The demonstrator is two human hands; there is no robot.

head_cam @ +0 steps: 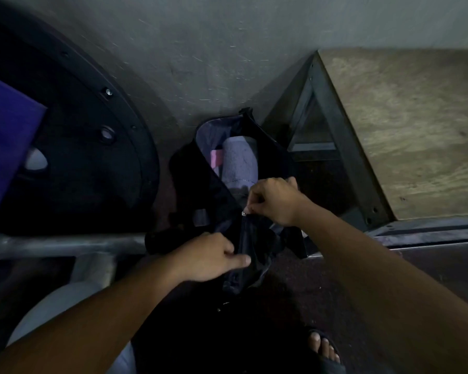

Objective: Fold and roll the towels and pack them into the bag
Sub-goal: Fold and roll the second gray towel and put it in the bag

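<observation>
- Right hand (273,201) reaches in from the near right, thumb and forefinger pinched tight on the small silver zip pull (244,213); the other fingers are curled behind, and their tips are lost against the dark cloth.
- Left hand (211,256) sits nearer and to the left of it, fingers curled into a fold of the bag (195,179) with the thumb laid along the fabric. How much cloth it has gathered is hard to make out in the gloom.
- Between the two hands the zip runs closed; beyond the pull the bag gapes open towards the far side.
- Inside the opening lies a pale rolled towel (238,163), its near end hidden behind the right hand. A small pink item (216,158) is tucked just to its left; what it is cannot be told.
- The bag stands on the grey floor (200,49), and its near end melts into shadow.
- To the right is a wooden tabletop (405,125) on a dark frame, cut off by the picture's edge.
- To the left is a black round base (87,163) with bolts, partly covered by a purple cloth (3,141) that runs out of view.
- A grey metal tube (65,242) crosses near the left, passing behind the left hand.
- At the near right, a foot (325,346) in a dark sandal shows only its toes.
</observation>
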